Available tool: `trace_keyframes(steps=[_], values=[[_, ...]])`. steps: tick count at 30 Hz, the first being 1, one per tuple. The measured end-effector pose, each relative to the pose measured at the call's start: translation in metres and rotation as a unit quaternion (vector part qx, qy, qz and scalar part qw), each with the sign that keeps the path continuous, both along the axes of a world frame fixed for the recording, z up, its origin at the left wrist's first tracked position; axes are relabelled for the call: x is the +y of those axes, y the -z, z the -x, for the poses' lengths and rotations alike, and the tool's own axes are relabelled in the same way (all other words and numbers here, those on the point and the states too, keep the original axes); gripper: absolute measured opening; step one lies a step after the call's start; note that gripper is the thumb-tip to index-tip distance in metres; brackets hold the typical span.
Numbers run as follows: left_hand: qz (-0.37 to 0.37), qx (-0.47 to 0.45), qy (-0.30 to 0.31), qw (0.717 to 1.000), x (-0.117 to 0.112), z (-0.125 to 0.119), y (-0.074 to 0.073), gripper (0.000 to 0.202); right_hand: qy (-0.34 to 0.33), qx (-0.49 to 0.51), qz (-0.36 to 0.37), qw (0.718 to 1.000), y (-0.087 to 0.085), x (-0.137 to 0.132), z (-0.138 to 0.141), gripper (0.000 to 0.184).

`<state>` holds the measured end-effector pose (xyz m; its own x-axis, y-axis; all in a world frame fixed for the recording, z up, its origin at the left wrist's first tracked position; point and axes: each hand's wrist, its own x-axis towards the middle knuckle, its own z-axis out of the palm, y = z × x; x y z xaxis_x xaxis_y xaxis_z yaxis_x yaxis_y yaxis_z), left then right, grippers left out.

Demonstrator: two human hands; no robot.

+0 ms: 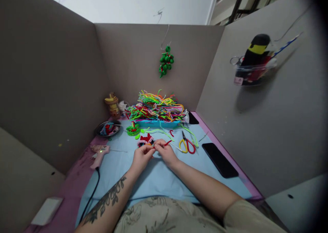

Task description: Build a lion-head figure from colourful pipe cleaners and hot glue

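In front of me, both hands meet fingertip to fingertip over the blue cloth [115, 178]. My right hand [166, 152] pinches a red pipe cleaner [167, 142], whose free end sticks out to the right. My left hand [145, 154] is closed in a pinch at the same spot, where a bit of red shows between the fingers. Just beyond the left fingers lies a red, pink and dark blue fuzzy piece [146, 139], partly covered by them. A green fuzzy face-like piece [133, 129] lies farther back.
Scissors [187, 145] and a phone [219, 159] lie to the right. A blue tray [164, 124] heaped with pipe cleaners [157, 106] stands behind. At left are a glue gun [100, 156] with a cord and a metal bowl [99, 134]. Grey partitions [130, 62] enclose the table.
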<state>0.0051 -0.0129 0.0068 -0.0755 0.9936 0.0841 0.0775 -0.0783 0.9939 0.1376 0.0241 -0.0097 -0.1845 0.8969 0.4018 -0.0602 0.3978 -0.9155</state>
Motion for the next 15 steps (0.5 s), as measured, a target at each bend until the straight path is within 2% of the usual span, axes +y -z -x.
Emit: trace_keyframes(steps=[8,12,15], values=[[0.036,-0.068,-0.015,0.997,0.0058,0.0031,0.0081,0.029,0.003,0.005,0.021,1.000,-0.0011,-0.0036,-0.0008,0.015],[0.048,-0.146,0.009,0.988,0.0079,0.0037,0.0084,0.028,0.012,0.015,0.011,1.000,0.0002,-0.0024,-0.0008,0.012],[0.085,-0.214,0.057,0.971,0.0074,0.0043,0.0036,0.028,0.009,0.032,0.026,0.999,0.0019,0.0006,-0.0005,0.012]])
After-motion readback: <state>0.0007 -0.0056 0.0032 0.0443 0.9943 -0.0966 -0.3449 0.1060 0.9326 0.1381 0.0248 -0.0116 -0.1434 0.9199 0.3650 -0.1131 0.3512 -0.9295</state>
